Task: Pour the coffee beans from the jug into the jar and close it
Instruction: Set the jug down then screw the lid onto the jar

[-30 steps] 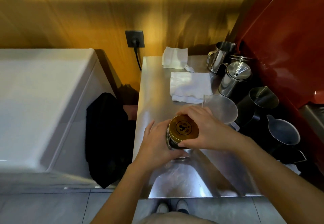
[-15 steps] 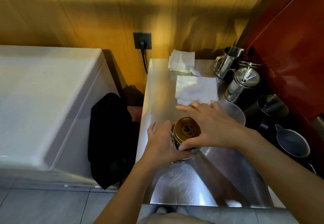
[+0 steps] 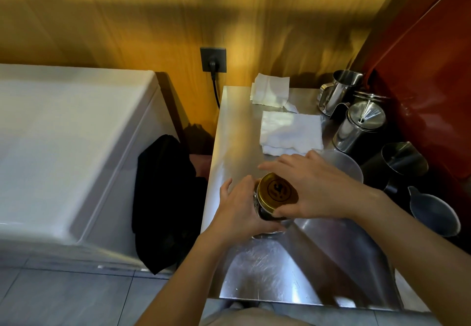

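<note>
A glass jar (image 3: 265,214) stands on the steel table (image 3: 237,132), topped by a gold lid (image 3: 277,191) with a dark round emblem. My left hand (image 3: 239,207) wraps the jar's left side. My right hand (image 3: 318,188) rests over the lid's right edge, thumb on the near rim, fingers stretched out beyond it. Behind my right hand stands the clear plastic jug (image 3: 349,165), upright and mostly hidden; I see no beans in it.
Folded white cloths (image 3: 290,132) lie at the back of the table. Steel pitchers (image 3: 339,91), a lidded steel pot (image 3: 362,127) and dark jugs (image 3: 400,162) line the right side by a red wall. A white chest (image 3: 63,134) and black cloth (image 3: 163,198) stand left.
My right hand's fingers have spread open and stretched beyond the lid, which has turned under it. My left hand stays on the jar. The view has shifted slightly.
</note>
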